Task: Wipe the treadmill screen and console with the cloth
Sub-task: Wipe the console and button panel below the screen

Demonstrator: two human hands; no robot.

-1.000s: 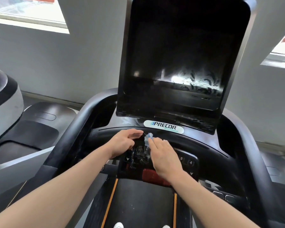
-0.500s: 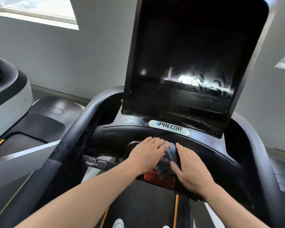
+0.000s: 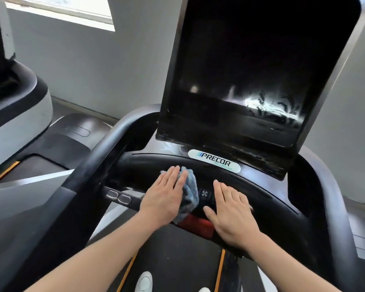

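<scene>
The treadmill's tall dark screen (image 3: 251, 70) stands above a black curved console (image 3: 261, 186) with a white brand badge (image 3: 214, 161). A crumpled blue cloth (image 3: 191, 192) lies on the console's button panel. My left hand (image 3: 167, 197) presses flat on the cloth's left part, fingers together, pointing up. My right hand (image 3: 232, 211) rests flat on the console just right of the cloth, apart from it, with a small fan button (image 3: 204, 193) showing between them. A red stop pad (image 3: 196, 225) peeks out below both hands.
Black handrails (image 3: 97, 163) curve around both sides of the console, with two oval buttons (image 3: 118, 197) on the left crossbar. The belt with orange stripes (image 3: 177, 260) and white shoes (image 3: 143, 281) is below. Another machine (image 3: 15, 106) stands at the left. A grey wall (image 3: 105, 70) is behind.
The cloth passed from under my right hand to under my left hand. My left hand slid left and up over the console with it. My right hand drew off to the right.
</scene>
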